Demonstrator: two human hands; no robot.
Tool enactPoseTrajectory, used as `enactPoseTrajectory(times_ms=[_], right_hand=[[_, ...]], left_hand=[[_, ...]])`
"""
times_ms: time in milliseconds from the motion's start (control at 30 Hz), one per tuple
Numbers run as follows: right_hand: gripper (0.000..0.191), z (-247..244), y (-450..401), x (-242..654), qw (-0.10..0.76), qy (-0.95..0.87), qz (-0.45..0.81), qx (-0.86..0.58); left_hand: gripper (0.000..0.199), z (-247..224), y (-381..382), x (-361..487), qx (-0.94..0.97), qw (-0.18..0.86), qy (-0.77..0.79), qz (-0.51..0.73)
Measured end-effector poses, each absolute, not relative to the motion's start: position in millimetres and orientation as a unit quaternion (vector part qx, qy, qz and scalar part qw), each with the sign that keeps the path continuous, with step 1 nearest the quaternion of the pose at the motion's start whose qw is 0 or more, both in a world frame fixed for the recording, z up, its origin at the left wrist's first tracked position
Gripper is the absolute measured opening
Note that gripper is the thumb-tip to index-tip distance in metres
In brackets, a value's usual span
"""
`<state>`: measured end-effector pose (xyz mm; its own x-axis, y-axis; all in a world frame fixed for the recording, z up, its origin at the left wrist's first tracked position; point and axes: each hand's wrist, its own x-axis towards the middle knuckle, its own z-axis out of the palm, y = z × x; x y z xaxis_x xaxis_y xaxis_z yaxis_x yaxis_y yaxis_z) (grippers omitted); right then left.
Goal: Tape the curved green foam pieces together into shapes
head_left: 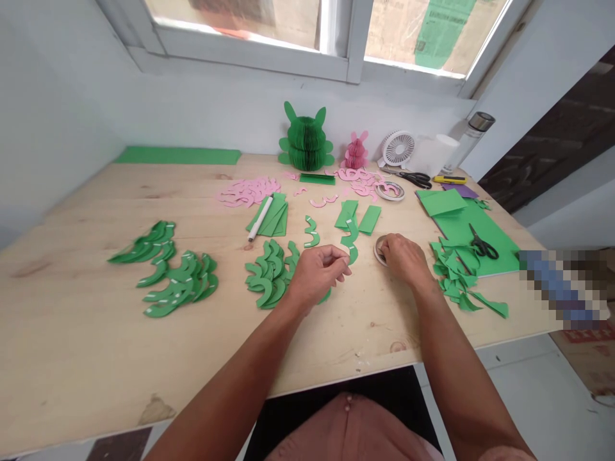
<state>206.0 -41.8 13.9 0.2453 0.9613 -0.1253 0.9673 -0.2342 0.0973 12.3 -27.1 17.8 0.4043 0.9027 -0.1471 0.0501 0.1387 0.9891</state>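
Wavy green cutout (354,252) — white patches — at left fingertips (346,261).

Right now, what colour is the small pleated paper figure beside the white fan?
The figure is pink, clearest in head view.

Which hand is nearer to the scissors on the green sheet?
Right. The right hand, at the tape roll, is left of the scissors; the left hand is farther left, by the wavy green strip.

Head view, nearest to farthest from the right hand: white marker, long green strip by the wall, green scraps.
1. Green scraps, just right of the right hand
2. White marker, to its left
3. Long green strip, far left, back edge
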Motion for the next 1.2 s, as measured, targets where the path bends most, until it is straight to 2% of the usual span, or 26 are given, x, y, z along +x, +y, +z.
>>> enactPoseTrajectory(times_ms=[467,667,800,933,1067,1133,1200], right_hand=[[0.025,8.9,-39.6,210.7,0.073,0.614,-0.019,0.786],[0.027,11.6,-40.2,213.8,0.018,0.609,-0.029,0.792],[0.020,12.2,-39.5,217.7,-0.092,0.592,-0.043,0.800],[0.015,12.6,-39.6,216.7,-0.285,0.565,-0.107,0.767],[0.021,18.0,-43.8,205.6,-0.450,0.546,-0.311,0.635],[0.024,22.2,-46.8,198.8,-0.473,0.532,-0.415,0.567],[0.024,26.4,-49.6,194.1,-0.493,0.527,-0.458,0.518]], left_hand=[[0.014,17.6,-27.4,12.0,0.560,0.623,0.425,0.344],[0.014,16.6,-26.9,11.9,0.560,0.622,0.421,0.348],[0.014,15.2,-26.5,11.9,0.558,0.625,0.418,0.352],[0.013,16.1,-26.4,12.1,0.550,0.629,0.421,0.354],[0.014,18.3,-26.9,12.3,0.541,0.635,0.421,0.357],[0.014,19.2,-27.3,12.5,0.538,0.638,0.419,0.358],[0.014,19.9,-27.7,12.7,0.535,0.639,0.421,0.357]])
